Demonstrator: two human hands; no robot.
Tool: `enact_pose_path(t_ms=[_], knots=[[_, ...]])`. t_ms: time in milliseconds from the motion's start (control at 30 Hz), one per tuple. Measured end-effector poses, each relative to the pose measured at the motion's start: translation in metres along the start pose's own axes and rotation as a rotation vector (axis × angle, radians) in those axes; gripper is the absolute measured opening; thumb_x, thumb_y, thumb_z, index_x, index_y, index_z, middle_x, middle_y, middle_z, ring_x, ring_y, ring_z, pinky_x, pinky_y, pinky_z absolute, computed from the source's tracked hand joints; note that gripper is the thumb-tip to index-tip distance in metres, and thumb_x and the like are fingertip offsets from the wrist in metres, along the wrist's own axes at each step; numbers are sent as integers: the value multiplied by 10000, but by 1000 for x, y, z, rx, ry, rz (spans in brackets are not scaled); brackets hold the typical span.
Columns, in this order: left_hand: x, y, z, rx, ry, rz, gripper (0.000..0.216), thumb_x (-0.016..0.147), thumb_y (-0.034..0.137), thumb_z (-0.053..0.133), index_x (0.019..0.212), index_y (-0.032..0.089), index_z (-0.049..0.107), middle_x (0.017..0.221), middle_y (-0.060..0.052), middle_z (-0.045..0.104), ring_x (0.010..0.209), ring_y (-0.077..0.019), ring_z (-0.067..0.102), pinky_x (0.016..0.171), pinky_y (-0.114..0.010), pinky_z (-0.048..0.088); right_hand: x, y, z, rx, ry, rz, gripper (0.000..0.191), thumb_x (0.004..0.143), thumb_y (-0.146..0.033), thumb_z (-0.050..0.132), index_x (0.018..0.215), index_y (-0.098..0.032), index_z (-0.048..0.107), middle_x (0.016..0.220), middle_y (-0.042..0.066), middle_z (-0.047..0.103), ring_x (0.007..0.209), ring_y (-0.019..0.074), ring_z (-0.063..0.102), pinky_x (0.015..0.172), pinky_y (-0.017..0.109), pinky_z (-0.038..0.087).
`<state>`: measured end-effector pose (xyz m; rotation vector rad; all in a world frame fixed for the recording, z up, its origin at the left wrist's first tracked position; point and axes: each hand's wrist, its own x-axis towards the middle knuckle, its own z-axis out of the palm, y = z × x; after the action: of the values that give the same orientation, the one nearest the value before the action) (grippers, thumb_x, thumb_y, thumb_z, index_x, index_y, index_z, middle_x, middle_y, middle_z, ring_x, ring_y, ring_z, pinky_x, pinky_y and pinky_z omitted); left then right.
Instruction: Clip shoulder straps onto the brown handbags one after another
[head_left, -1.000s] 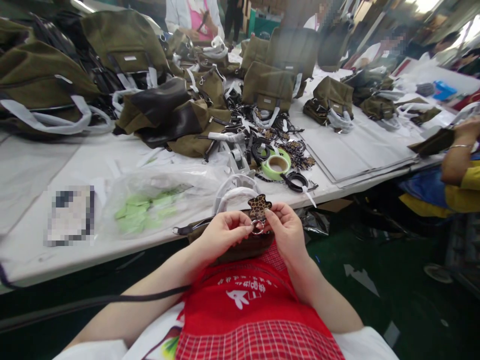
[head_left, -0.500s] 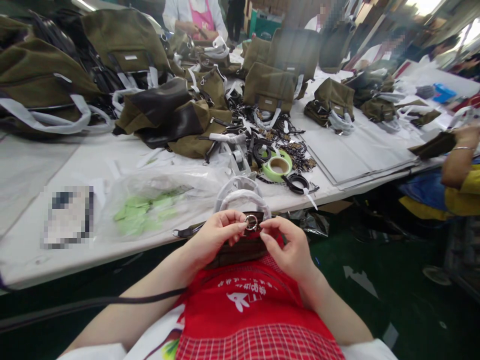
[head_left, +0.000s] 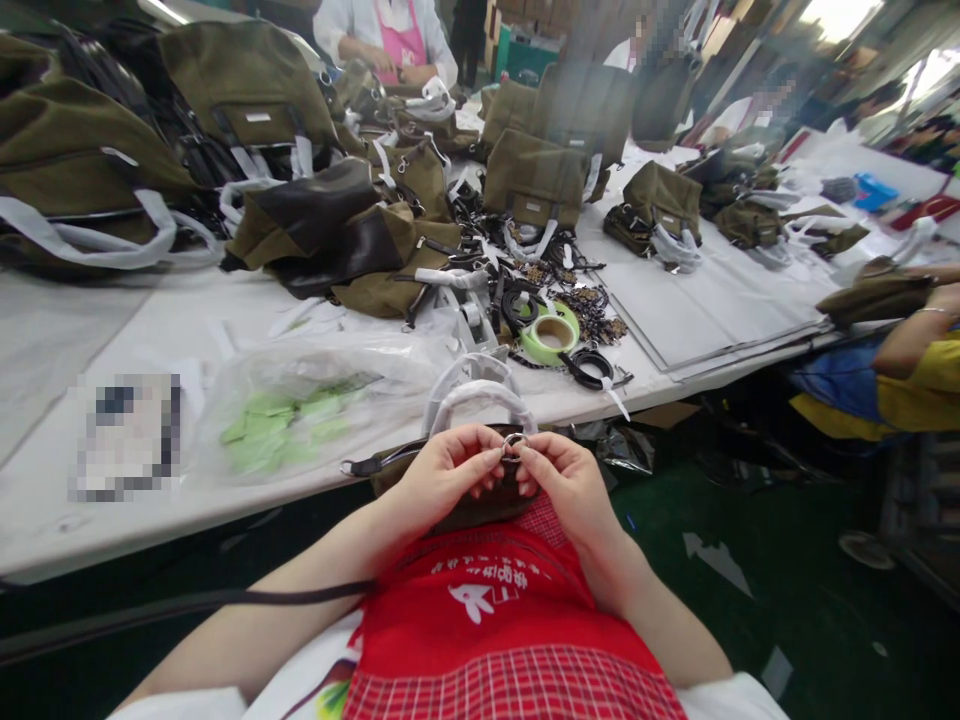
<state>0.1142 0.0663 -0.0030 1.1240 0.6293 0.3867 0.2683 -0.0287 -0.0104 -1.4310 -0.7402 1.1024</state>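
Two bare hands at a small metal ring (head_left: 514,436). The left hand (head_left: 455,472) has its thumb and index finger pinched together on the ring's left side; the right hand (head_left: 568,482) grips the right side likewise, thumb against index finger. The remaining fingers of both hands curl loosely underneath. The ring lies between the two pairs of fingertips, its upper arc exposed; whether its loop is joined cannot be told.

Directly beneath the fingers is an olive bag (head_left: 395,474), largely hidden by the hands, with a zip end (head_left: 361,467) projecting to their left. Its white-wrapped handles (head_left: 480,397) arch just beyond the fingertips. Nearer the body than the fingers is a red apron (head_left: 487,600).

Farther out from the fingers, slightly to the right, a green tape roll (head_left: 529,343) and a coiled black strap (head_left: 576,368) rest on the white table (head_left: 187,520), beside leopard-print charms (head_left: 596,312). Left of the fingers, a clear plastic bag (head_left: 405,358) contains green pieces (head_left: 266,430).
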Motion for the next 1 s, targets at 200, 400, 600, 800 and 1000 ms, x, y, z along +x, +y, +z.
enact_pose_path(t_ms=[200,400,600,800,1000], knots=[[-1,1,-1,109,2,66,411,776,533,692,899,147,625,698,14,592,549,-79,483,531,-215,401,0,-1,1,75,16,22,284,777,-443,758,804,-167,697,586,1,680,452,101,585,453,201,490],[1,-2,0,143,-8,131,362,794,487,686,883,143,619,749,-9,620,575,-83,481,533,-211,398,0,3,1,83,-6,37,283,783,-440,752,828,-167,692,606,6,690,466,104,597,464,204,491],[0,4,-9,390,-7,190,304,847,432,612,750,144,612,643,4,568,581,-98,473,538,-208,381,-3,-4,1,-14,-118,29,310,773,-467,742,810,-170,660,517,-46,589,391,65,460,389,174,372],[-2,23,-21,822,-161,296,155,846,280,597,766,166,663,639,10,630,560,-98,511,539,-198,383,-7,-2,4,-30,-361,177,373,850,-555,620,803,-187,575,510,-49,594,367,78,469,373,170,336],[-1,27,-23,863,-229,289,177,871,226,529,905,180,696,786,-22,718,669,-135,617,644,-221,459,-6,5,4,171,-372,203,384,873,-529,604,704,-191,535,558,-28,589,455,86,478,459,188,377]])
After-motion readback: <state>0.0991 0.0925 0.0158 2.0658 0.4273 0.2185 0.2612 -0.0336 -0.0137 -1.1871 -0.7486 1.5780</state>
